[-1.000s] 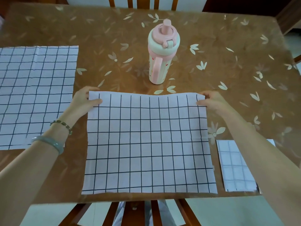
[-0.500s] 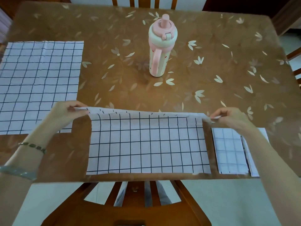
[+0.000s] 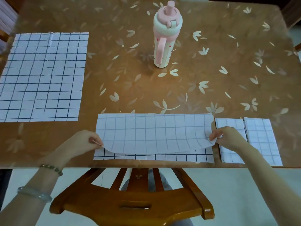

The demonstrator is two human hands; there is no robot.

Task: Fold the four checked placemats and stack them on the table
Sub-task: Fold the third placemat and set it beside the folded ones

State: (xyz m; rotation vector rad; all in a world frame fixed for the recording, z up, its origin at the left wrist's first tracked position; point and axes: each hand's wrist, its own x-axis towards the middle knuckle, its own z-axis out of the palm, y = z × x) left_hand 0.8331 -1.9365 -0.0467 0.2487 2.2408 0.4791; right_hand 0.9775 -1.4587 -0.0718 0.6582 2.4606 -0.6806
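Both hands, left (image 3: 84,141) and right (image 3: 228,137), pinch mat (image 3: 153,132) corners, first fold nearly down. Folded mats (image 3: 260,137) at right. Flat mat (image 3: 42,75) left untouched.

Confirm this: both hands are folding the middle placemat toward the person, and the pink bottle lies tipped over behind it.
Wrong on the bottle. In the head view the pink bottle stands upright behind the middle placemat, which the left hand and right hand are folding toward the person.
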